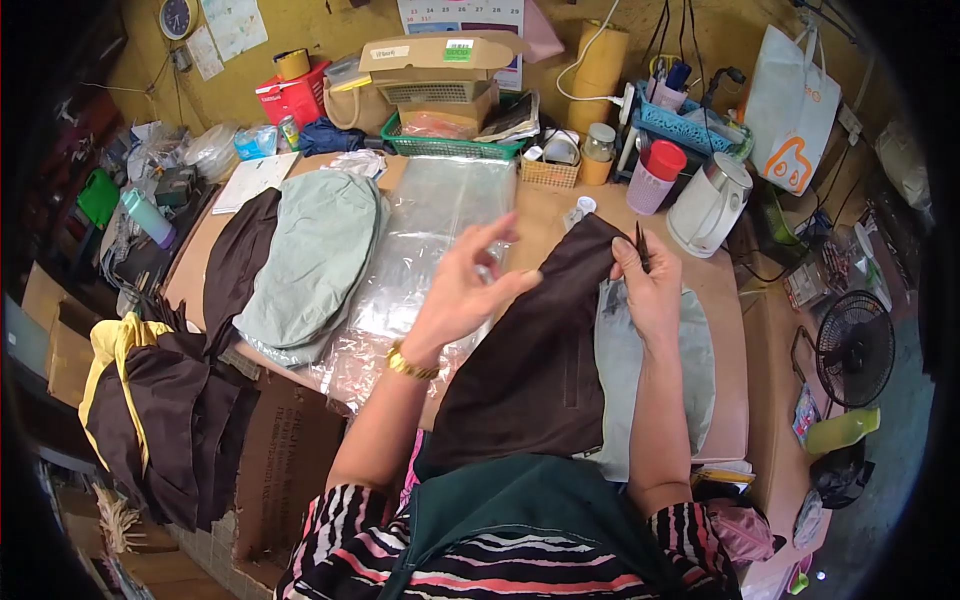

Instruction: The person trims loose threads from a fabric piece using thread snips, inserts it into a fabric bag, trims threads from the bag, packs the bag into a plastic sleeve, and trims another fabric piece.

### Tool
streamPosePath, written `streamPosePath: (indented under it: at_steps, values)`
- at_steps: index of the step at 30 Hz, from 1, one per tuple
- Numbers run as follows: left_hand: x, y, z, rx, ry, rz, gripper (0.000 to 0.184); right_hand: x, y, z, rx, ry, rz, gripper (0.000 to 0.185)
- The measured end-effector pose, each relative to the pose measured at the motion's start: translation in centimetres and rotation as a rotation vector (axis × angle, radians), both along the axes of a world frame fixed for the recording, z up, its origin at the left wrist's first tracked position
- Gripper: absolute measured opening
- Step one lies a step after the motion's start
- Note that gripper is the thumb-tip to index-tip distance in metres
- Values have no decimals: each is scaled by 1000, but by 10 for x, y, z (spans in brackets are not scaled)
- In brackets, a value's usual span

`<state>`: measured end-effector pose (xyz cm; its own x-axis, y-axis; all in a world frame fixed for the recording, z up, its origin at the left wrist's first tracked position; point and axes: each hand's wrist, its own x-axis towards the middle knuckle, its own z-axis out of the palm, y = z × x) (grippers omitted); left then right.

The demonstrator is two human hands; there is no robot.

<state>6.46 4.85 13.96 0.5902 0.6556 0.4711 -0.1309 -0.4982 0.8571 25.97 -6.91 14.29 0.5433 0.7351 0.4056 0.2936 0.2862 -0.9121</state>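
A dark brown cloth piece (pixel 535 350) with a stitched slit lies across the table in front of me, its upper corner raised. My right hand (pixel 648 285) pinches that corner between thumb and fingers. A small dark pointed tool (pixel 641 246), perhaps thread snips, sticks up from the same hand. My left hand (pixel 468 285) hovers left of the cloth, fingers spread and slightly blurred, with the thumb tip close to the cloth edge. Whether the thumb touches is unclear. Beneath the brown cloth, on its right side, is a pale grey-green cloth (pixel 697 370).
Clear plastic sheets (pixel 450 200) cover the table's middle. Left of them lies a grey-green cloth stack (pixel 310 255) beside brown cloth (pixel 238 240). At the back stand a green basket (pixel 455 148), a pink cup (pixel 650 190) and a kettle (pixel 712 205). A black fan (pixel 855 348) is at right.
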Motion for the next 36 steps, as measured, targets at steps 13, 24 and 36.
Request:
streamPosePath:
  at_steps: [13,24,36]
  values:
    - [-14,52,-35,-672,-525,-25,22,-3,-17,-17,-99,-32,35,20]
    - [6,-4,-5,-291,3,-172,15,-29,-18,-13,-205,-193,95,23]
    - [6,-18,-27,-898,-364,-385,19,-44,-14,-11,-14,-476,-276,19]
